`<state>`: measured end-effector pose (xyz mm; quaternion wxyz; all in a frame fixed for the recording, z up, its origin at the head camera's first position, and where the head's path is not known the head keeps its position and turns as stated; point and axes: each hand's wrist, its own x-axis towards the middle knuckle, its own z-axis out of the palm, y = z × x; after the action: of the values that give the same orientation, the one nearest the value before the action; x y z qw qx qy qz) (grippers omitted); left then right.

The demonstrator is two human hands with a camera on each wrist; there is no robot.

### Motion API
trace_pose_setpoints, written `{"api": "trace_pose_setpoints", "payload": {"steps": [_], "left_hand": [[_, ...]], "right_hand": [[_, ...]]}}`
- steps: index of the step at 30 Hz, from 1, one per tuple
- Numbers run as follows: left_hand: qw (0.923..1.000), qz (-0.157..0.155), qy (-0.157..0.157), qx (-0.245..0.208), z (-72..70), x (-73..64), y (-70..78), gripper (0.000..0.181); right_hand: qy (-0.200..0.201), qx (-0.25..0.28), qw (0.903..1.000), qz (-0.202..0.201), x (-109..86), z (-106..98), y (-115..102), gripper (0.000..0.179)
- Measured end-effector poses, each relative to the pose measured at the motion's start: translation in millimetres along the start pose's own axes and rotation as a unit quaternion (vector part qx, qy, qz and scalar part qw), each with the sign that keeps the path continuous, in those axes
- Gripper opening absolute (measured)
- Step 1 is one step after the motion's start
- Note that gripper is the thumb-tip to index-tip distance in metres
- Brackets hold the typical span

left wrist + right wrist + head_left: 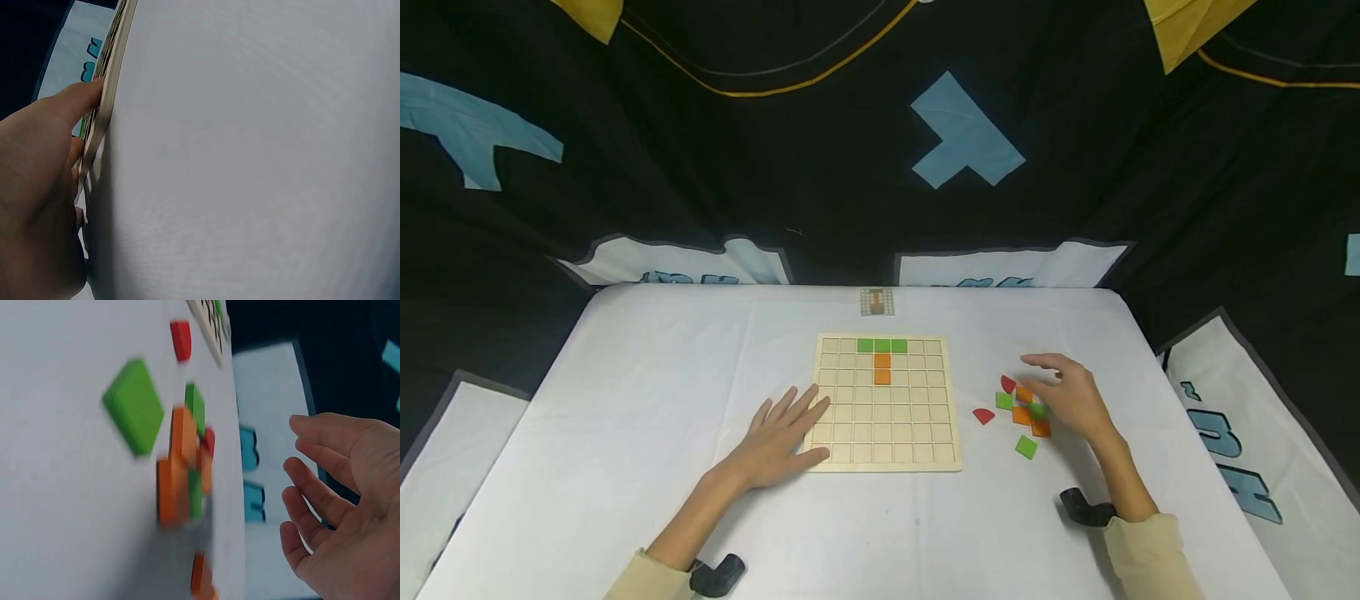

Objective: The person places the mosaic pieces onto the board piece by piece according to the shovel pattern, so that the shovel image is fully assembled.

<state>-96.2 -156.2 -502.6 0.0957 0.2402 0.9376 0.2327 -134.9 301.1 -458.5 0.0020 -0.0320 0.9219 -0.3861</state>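
Observation:
A pale wooden grid board [883,433] lies on the white table, with three green squares [882,345] along its top row and two orange squares [882,369] below the middle one. My left hand [778,446] rests at the board's left side, fingers spread over the edge; the left wrist view shows its thumb [87,97] against the rim. Above the loose pieces on the right hovers my right hand [1075,402], its fingers loosely bent and nothing held in the right wrist view. Under and beside it are orange squares [1021,416], green squares [1026,447] and red rounded wedges [983,415].
A small patterned card [877,302] lies beyond the board near the table's far edge. Dark cloth [820,175] with blue shapes hangs behind the table. Black wrist devices [718,575] sit at both cuffs.

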Motion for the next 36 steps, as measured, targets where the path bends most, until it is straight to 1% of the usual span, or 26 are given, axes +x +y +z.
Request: {"api": "trace_pose_setpoints", "payload": {"steps": [4,8,12,16,23,29,36], "left_hand": [[1.0,0.0,0.0,-0.002,0.2,-0.2,-0.6,0.075],[1.0,0.001,-0.001,-0.002,0.2,-0.3,-1.2,0.075],[1.0,0.0,-0.001,0.0,0.2,-0.3,-1.4,0.075],[1.0,0.001,-0.001,0.0,0.1,-0.6,-1.1,0.075],[1.0,0.0,0.0,-0.004,-0.4,-0.9,-0.3,0.075],[1.0,0.0,-0.002,-0.003,0.0,0.1,-0.9,0.075],[1.0,-0.001,-0.003,-0.002,-0.3,-0.1,-0.3,0.075]], "right_hand": [[0.014,-0.005,0.9994,0.03,-8.1,-13,15,0.039],[0.018,-0.005,0.9989,0.043,-14.3,-22,29,0.043],[0.003,-0.009,0.9982,0.059,-19.1,-27,39,0.044],[-0.016,-0.02,0.9966,0.079,-23.5,-27,47,0.045],[-0.01,-0.046,0.9965,0.07,-27.4,-24,58,0.038],[-0.009,-0.058,0.9957,0.072,-30.3,-21,58,0.034],[-0.003,-0.067,0.9953,0.069,-31.6,-19,59,0.034]]}}
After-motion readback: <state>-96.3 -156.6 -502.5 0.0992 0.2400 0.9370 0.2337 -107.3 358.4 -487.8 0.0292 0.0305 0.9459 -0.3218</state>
